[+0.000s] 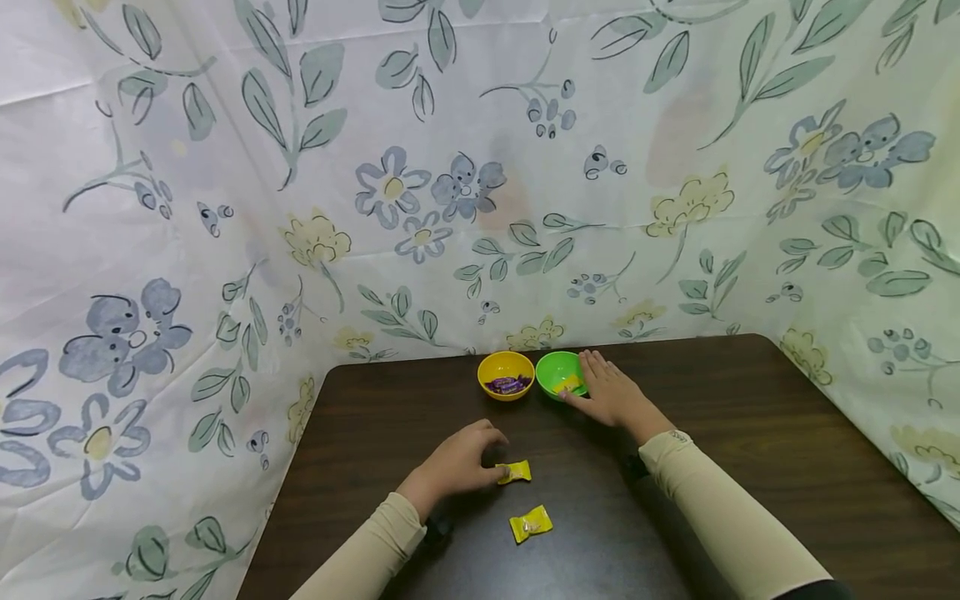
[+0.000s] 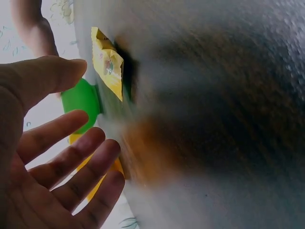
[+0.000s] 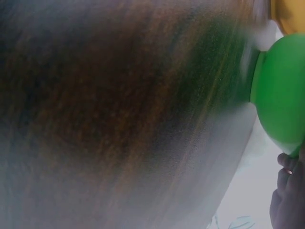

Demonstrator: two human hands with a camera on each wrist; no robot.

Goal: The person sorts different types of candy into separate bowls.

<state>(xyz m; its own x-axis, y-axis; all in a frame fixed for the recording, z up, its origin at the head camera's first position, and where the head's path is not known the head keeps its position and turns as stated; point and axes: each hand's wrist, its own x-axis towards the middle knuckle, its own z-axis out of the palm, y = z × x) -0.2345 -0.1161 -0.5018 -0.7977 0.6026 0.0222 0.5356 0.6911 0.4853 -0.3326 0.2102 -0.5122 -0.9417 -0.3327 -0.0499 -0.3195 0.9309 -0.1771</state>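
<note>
Yellow candy (image 1: 519,472), lower centre: I'm judging pick-up pending, left hand (image 1: 467,457) hovering, fingers apart, needing a pinch; right hand (image 1: 611,393) is touching green bowl (image 1: 553,367), straight-fingered.

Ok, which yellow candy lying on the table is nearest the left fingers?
The yellow candy closer to the green bowl, by the left fingers; the other candy lies farther from both.

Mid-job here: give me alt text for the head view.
A person's left hand hovers at a yellow wrapped candy on a dark table, with a second candy nearer the camera. The right hand is at the rim of a green bowl containing yellow wrapping; beside it, a yellow bowl holds purple wrapped candies.
</note>
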